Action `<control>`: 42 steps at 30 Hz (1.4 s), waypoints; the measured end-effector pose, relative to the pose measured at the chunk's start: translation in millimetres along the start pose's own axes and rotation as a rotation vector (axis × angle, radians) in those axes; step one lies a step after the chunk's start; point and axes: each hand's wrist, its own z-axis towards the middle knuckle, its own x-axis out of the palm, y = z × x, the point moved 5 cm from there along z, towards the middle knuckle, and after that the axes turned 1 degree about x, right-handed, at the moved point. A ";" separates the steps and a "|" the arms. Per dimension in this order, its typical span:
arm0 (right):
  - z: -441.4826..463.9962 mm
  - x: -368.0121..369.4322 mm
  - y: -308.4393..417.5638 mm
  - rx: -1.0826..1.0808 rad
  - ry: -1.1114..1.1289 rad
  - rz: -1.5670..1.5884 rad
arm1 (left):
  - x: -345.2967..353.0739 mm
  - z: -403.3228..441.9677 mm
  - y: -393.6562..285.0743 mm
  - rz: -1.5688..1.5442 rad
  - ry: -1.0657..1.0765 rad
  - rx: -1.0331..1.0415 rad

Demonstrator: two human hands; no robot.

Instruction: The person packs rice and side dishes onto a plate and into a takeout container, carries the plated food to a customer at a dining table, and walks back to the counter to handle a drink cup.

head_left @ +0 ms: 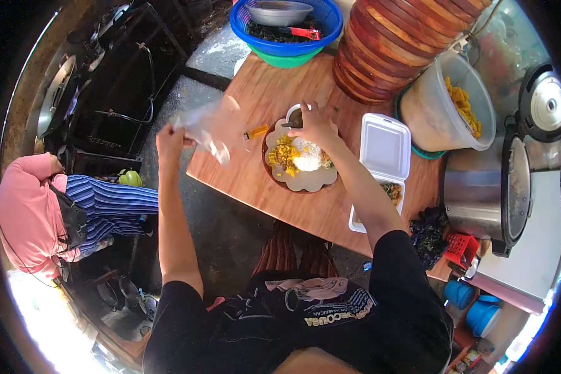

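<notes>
My left hand is closed on the edge of a clear plastic bag, held up past the table's left edge. Over the plate, my right hand reaches to a small white bowl of dark sauce with a spoon in it; its fingers are at the bowl's rim, and whether they grip it is unclear. The scalloped plate holds white rice and yellow food. A yellow lighter lies left of the plate. Beneath my right forearm, an open foam box contains food.
Stacked wooden plates, a blue basket and a clear tub stand at the back of the wooden table. A large metal pot is at right. Another person in pink is at far left.
</notes>
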 end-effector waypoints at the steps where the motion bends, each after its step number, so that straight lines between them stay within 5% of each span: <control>1: 6.5 9.8 -0.4 0.026 0.047 -0.037 | 2.5 11.1 -1.9 -0.003 0.000 -0.004; 7: 15.2 11.3 -3.6 0.105 0.155 0.049 | 56.3 27.7 -48.8 -0.198 -0.050 0.251; 14: 25.3 -10.6 -29.4 0.095 -0.015 0.066 | 180.8 13.6 -31.8 0.109 0.223 0.686; 18: 17.0 -60.8 -27.8 0.133 0.063 0.086 | 237.3 -10.2 -1.3 0.205 0.338 0.613; 23: 17.2 -93.5 -27.6 0.147 -0.015 -0.030 | 273.3 -49.6 7.1 0.226 0.625 0.915; 24: 17.6 -96.3 -25.7 0.127 -0.057 -0.039 | 276.0 -53.7 12.2 0.243 0.754 0.750; 34: 32.9 -29.6 -26.2 0.154 0.075 0.074 | 225.6 -64.6 -5.8 0.137 0.678 0.764; 36: 33.6 -10.4 -29.2 0.150 0.105 0.094 | 195.4 -59.8 12.2 0.167 0.362 0.482; 37: 30.8 -6.2 -27.0 0.139 0.087 0.052 | 190.3 -68.6 24.8 0.169 0.362 0.478; 39: 27.2 0.3 -24.7 0.128 0.070 0.012 | 175.9 -79.5 69.1 0.334 0.166 0.143; 42: 25.3 8.0 -21.4 0.112 0.068 0.060 | 185.0 -114.9 93.8 0.229 0.190 0.020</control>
